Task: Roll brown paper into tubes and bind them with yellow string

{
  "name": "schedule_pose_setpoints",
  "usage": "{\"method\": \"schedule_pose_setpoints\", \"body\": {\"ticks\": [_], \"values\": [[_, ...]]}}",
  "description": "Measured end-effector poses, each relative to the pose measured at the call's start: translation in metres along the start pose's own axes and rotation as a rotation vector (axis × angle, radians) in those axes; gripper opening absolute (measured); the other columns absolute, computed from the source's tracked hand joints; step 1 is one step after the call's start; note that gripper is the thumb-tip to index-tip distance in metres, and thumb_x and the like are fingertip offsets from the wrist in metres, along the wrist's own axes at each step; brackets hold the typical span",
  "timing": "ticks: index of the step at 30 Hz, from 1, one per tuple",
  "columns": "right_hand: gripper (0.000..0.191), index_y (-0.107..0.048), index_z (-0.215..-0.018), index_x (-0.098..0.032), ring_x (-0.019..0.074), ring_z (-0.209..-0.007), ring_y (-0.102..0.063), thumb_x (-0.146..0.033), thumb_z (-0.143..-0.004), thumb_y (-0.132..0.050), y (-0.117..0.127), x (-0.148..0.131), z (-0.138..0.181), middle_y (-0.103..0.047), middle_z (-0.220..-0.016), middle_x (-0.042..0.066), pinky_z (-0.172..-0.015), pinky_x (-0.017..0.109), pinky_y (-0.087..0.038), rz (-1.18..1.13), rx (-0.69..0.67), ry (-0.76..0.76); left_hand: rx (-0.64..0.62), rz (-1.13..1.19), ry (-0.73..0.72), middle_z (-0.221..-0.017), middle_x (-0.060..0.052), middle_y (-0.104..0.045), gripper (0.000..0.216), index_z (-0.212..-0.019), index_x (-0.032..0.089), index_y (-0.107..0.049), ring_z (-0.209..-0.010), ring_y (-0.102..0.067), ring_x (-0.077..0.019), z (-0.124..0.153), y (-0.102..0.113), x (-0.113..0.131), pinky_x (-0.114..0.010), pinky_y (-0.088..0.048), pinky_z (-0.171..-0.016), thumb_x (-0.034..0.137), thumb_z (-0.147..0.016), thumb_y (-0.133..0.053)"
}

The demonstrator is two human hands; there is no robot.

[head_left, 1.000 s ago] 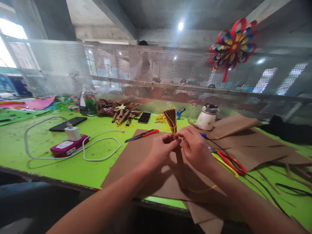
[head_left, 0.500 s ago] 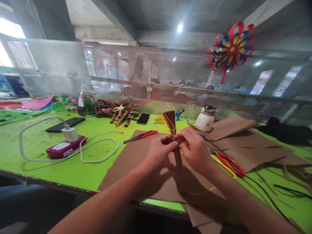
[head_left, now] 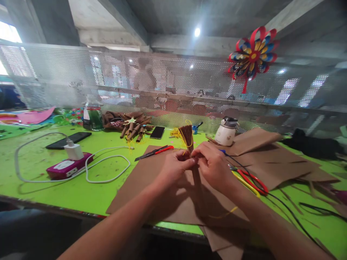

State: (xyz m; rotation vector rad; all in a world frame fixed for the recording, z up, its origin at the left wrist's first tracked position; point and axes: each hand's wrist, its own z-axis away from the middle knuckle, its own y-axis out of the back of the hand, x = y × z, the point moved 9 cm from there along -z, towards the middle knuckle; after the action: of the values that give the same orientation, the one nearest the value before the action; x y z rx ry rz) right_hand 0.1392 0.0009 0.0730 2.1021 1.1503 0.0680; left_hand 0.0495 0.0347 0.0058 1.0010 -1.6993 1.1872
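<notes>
Both hands meet in front of me at the neck of a pleated brown paper piece (head_left: 185, 135), which fans out above them. Its stick-like lower part (head_left: 197, 184) slants down toward the table. My left hand (head_left: 177, 168) is closed, thumb and fingers gripping the neck. My right hand (head_left: 214, 166) pinches at the same spot, where yellow string (head_left: 189, 139) runs down from a loop over the fan; its fingertips are partly hidden. A loose string end trails below over a brown paper sheet (head_left: 141, 184).
A box cutter (head_left: 153, 152) lies on the sheet's far edge. Red-and-yellow-handled tools (head_left: 252, 182) and a black cord (head_left: 287, 207) are at the right, near stacked brown paper (head_left: 273, 162). Behind stand a white bottle (head_left: 225, 133) and phone (head_left: 157, 132). A purple power strip (head_left: 69, 166) is left.
The view has shifted slightly, so everything sits a little further left. Both hands keep their grip at the neck, with hardly any finger movement.
</notes>
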Motion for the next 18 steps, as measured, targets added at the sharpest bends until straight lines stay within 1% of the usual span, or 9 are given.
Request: {"method": "schedule_pose_setpoints", "body": {"ticks": [5, 7, 9, 11, 12, 13, 15, 16, 18], "values": [[0.02, -0.059, -0.074, -0.016, 0.0173, -0.078, -0.052, -0.002, -0.075, -0.044, 0.003, -0.003, 0.0, -0.056, -0.078, 0.005, -0.07, 0.029, -0.039, -0.039, 0.007, 0.016, 0.003, 0.026, -0.012, -0.072, -0.003, -0.065, 0.025, -0.075, 0.009, -0.066, -0.067, -0.06, -0.0133, 0.001, 0.001, 0.002, -0.029, -0.049, -0.072, 0.021, -0.058, -0.079], [0.021, -0.062, -0.081, -0.016, 0.0168, -0.079, -0.053, -0.004, -0.076, -0.045, 0.009, -0.003, 0.0, -0.058, -0.081, 0.005, -0.072, 0.029, -0.041, -0.09, 0.048, 0.013, -0.006, 0.058, 0.002, -0.074, -0.004, -0.066, 0.026, -0.079, 0.009, -0.067, -0.07, -0.061, -0.0141, 0.001, 0.001, 0.002, -0.03, -0.05, -0.073, 0.022, -0.059, -0.079], [0.022, -0.063, -0.09, -0.015, 0.0167, -0.081, -0.055, -0.006, -0.078, -0.047, 0.018, 0.002, 0.001, -0.06, -0.085, 0.005, -0.074, 0.03, -0.043, -0.139, 0.115, -0.026, -0.014, 0.076, 0.021, -0.078, -0.005, -0.067, 0.029, -0.082, 0.009, -0.067, -0.071, -0.063, -0.0153, 0.002, 0.001, 0.002, -0.031, -0.05, -0.075, 0.022, -0.06, -0.079], [0.019, -0.063, -0.092, -0.015, 0.0167, -0.079, -0.056, -0.011, -0.08, -0.048, 0.022, 0.015, 0.005, -0.062, -0.085, 0.006, -0.073, 0.03, -0.045, -0.202, 0.148, -0.125, -0.015, 0.078, 0.031, -0.082, -0.007, -0.068, 0.031, -0.085, 0.01, -0.067, -0.073, -0.064, -0.0169, 0.003, 0.003, 0.004, -0.033, -0.05, -0.077, 0.023, -0.06, -0.079], [0.017, -0.064, -0.09, -0.014, 0.0164, -0.077, -0.057, -0.015, -0.081, -0.049, 0.018, 0.023, 0.008, -0.063, -0.083, 0.006, -0.071, 0.03, -0.045, -0.251, 0.122, -0.192, -0.014, 0.079, 0.028, -0.083, -0.007, -0.068, 0.031, -0.086, 0.01, -0.067, -0.074, -0.065, -0.0178, 0.003, 0.004, 0.005, -0.034, -0.05, -0.078, 0.023, -0.061, -0.079], [0.016, -0.064, -0.088, -0.015, 0.0161, -0.074, -0.058, -0.019, -0.082, -0.05, 0.011, 0.031, 0.011, -0.064, -0.082, 0.006, -0.069, 0.029, -0.046, -0.313, 0.068, -0.261, -0.012, 0.079, 0.018, -0.085, -0.008, -0.068, 0.032, -0.087, 0.01, -0.067, -0.076, -0.065, -0.0184, 0.004, 0.005, 0.007, -0.035, -0.05, -0.08, 0.024, -0.061, -0.078], [0.017, -0.064, -0.091, -0.016, 0.0158, -0.073, -0.059, -0.026, -0.083, -0.052, -0.008, 0.041, 0.019, -0.066, -0.082, 0.005, -0.067, 0.029, -0.047, -0.472, -0.083, -0.368, -0.009, 0.073, -0.011, -0.085, -0.008, -0.068, 0.03, -0.088, 0.01, -0.067, -0.079, -0.065, -0.0191, 0.006, 0.007, 0.013, -0.036, -0.048, -0.083, 0.024, -0.063, -0.077], [0.02, -0.064, -0.094, -0.016, 0.0158, -0.074, -0.06, -0.029, -0.084, -0.053, -0.016, 0.043, 0.022, -0.066, -0.083, 0.005, -0.067, 0.029, -0.048, -0.553, -0.145, -0.4, -0.004, 0.067, -0.025, -0.086, -0.008, -0.069, 0.029, -0.088, 0.01, -0.068, -0.08, -0.064, -0.0191, 0.007, 0.008, 0.016, -0.035, -0.047, -0.085, 0.024, -0.064, -0.076], [0.025, -0.063, -0.098, -0.016, 0.0156, -0.076, -0.06, -0.035, -0.085, -0.053, -0.025, 0.043, 0.026, -0.066, -0.085, 0.005, -0.069, 0.029, -0.049, -0.677, -0.204, -0.432, 0.018, 0.056, -0.043, -0.087, -0.008, -0.069, 0.026, -0.087, 0.01, -0.068, -0.083, -0.063, -0.0186, 0.009, 0.011, 0.02, -0.034, -0.045, -0.088, 0.023, -0.065, -0.075]]}}
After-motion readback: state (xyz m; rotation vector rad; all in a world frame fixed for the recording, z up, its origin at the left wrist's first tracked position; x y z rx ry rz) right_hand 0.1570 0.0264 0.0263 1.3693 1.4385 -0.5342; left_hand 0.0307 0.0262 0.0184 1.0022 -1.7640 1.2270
